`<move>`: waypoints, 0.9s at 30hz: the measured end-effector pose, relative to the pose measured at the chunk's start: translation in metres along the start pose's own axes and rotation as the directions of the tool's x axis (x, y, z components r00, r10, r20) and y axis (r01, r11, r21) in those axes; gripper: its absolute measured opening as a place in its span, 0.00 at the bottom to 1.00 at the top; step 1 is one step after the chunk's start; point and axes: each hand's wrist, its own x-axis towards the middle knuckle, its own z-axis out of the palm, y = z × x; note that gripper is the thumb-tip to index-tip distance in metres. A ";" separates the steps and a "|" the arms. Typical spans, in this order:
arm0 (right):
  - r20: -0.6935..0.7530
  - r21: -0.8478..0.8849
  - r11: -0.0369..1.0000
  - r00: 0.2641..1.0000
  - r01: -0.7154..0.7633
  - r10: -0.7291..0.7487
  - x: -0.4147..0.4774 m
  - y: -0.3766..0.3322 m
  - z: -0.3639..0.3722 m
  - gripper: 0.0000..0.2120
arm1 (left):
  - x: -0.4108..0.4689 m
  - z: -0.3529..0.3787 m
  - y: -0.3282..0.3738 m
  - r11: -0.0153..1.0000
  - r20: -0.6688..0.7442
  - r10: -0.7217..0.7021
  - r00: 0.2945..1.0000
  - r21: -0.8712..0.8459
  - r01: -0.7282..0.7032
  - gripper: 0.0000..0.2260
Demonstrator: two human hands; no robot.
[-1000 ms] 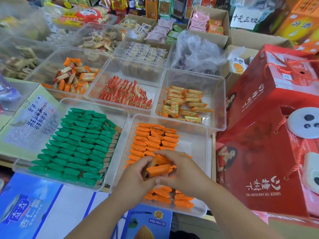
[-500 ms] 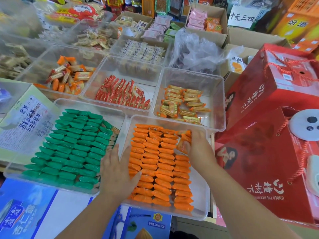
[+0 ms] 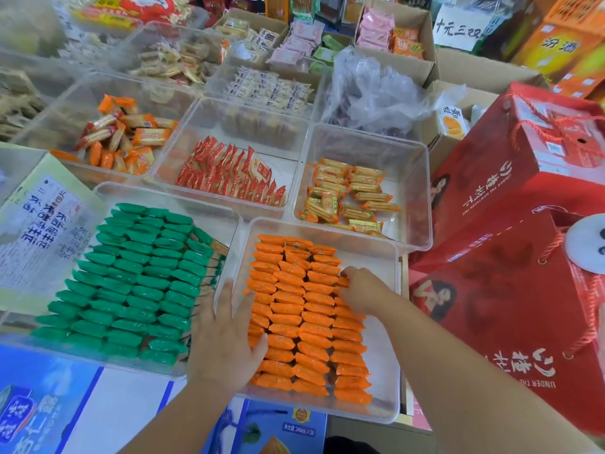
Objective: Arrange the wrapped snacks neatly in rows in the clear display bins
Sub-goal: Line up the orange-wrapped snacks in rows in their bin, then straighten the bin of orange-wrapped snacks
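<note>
Orange wrapped snacks (image 3: 294, 309) lie in three tight rows inside a clear bin (image 3: 327, 227) right in front of me. My left hand (image 3: 226, 335) lies flat with straight fingers over the bin's left wall, touching the left row. My right hand (image 3: 363, 290) is bent over the upper part of the right row, fingertips curled round an orange snack there. To the left stands a second clear bin (image 3: 163, 191), filled with neat rows of green wrapped snacks (image 3: 137, 276).
Behind are more clear bins with red packets (image 3: 229, 175), yellow-orange packets (image 3: 347, 194) and loose orange biscuits (image 3: 124, 136). Red gift boxes (image 3: 510, 257) crowd the right side. A crumpled plastic bag (image 3: 370, 90) sits at the back, and blue cartons (image 3: 32, 404) lie below left.
One second ago both hands held a bundle of orange snacks over the bin. The snacks now lie in rows, the left hand has flattened at the left side, and the right hand has come down onto the right row.
</note>
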 end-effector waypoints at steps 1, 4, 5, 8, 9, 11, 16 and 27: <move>0.053 0.149 0.988 0.998 -0.044 0.037 0.001 -0.002 -0.004 0.16 | 0.000 0.001 0.000 1.000 -0.001 0.005 1.000 0.002 -0.005 0.38; 0.144 0.531 0.823 0.979 -0.201 0.146 0.003 -0.007 -0.008 0.11 | 0.001 0.003 -0.001 1.000 -0.009 0.011 1.000 0.009 -0.011 0.38; 0.140 0.606 0.764 0.976 -0.220 0.170 0.004 -0.008 -0.007 0.11 | 0.000 0.003 -0.001 1.000 -0.013 0.011 1.000 0.007 -0.011 0.38; 0.089 0.688 0.701 0.980 -0.189 0.177 0.006 -0.005 0.004 0.16 | 0.000 0.004 -0.001 1.000 -0.021 0.003 1.000 -0.023 -0.004 0.39; 0.063 0.702 0.691 0.982 -0.171 0.179 0.005 -0.003 0.009 0.20 | 0.000 0.004 -0.001 0.999 -0.027 0.000 1.000 -0.038 -0.001 0.39; 0.021 0.771 0.621 0.980 -0.143 0.200 -0.001 0.001 0.016 0.26 | 0.000 0.004 -0.001 0.997 -0.041 -0.015 0.999 -0.079 0.012 0.40; 0.005 0.846 0.510 0.958 -0.157 0.287 -0.041 0.010 0.035 0.33 | 0.009 -0.001 -0.009 0.954 0.002 -0.091 0.996 -0.287 0.087 0.45; 0.290 0.899 0.209 0.881 -0.385 0.375 -0.091 0.020 0.073 0.33 | 0.025 0.007 -0.027 0.899 0.019 -0.085 0.996 -0.430 0.085 0.32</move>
